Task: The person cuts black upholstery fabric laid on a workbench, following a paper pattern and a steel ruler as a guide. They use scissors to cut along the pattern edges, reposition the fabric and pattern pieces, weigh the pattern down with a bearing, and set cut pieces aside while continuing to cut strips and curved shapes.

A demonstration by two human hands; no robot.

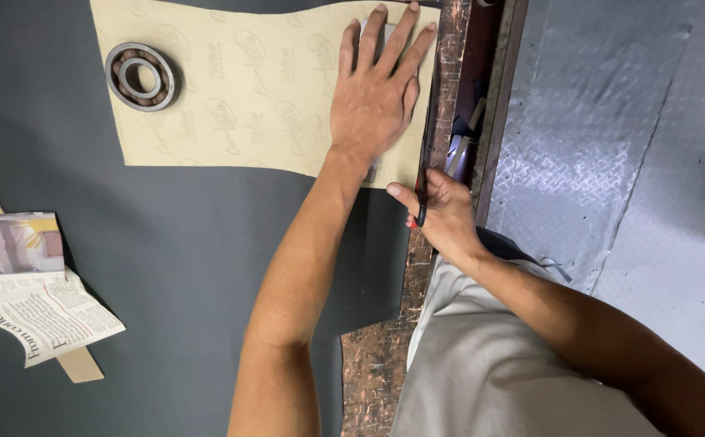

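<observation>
My left hand (375, 89) lies flat, fingers spread, on a grey flat piece (373, 167) that rests on a beige printed paper sheet (247, 89). The piece is mostly hidden under the palm. My right hand (441, 212) grips a thin dark pen-like tool with a red tip (420, 198), its point at the sheet's near right edge beside the grey piece. A round metal ball bearing (142, 76) sits on the sheet's left part, well away from both hands.
The sheet lies on a dark grey tabletop (182, 267) with a worn brown edge (421, 267). A folded newspaper (33, 295) and a beige strip (81, 366) lie at the left. A diamond-plate metal floor (603, 137) is to the right.
</observation>
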